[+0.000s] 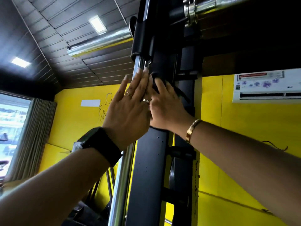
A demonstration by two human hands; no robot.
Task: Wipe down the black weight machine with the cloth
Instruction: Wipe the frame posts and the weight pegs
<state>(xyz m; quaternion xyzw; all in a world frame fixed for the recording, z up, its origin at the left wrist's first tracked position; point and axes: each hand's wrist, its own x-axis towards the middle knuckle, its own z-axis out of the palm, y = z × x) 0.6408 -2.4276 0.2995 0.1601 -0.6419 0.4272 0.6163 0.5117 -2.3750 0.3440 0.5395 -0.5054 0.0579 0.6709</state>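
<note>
The black weight machine (149, 168) rises as an upright post through the middle of the head view, with a chrome guide rod (120, 173) along its left side. My right hand (167, 105) presses a dark cloth (180, 93) flat against the post high up; only a dark fold shows past the fingers. My left hand (130, 105), with rings and a black watch on the wrist, lies flat with fingers spread against the chrome rod and the post's left edge, touching my right hand. It holds nothing.
A black sliding carriage (143, 39) sits on the rod just above my fingers. A chrome bar (211, 5) crosses overhead. A white air conditioner (267, 87) hangs on the yellow wall at the right. A curtained window (14, 128) is at the left.
</note>
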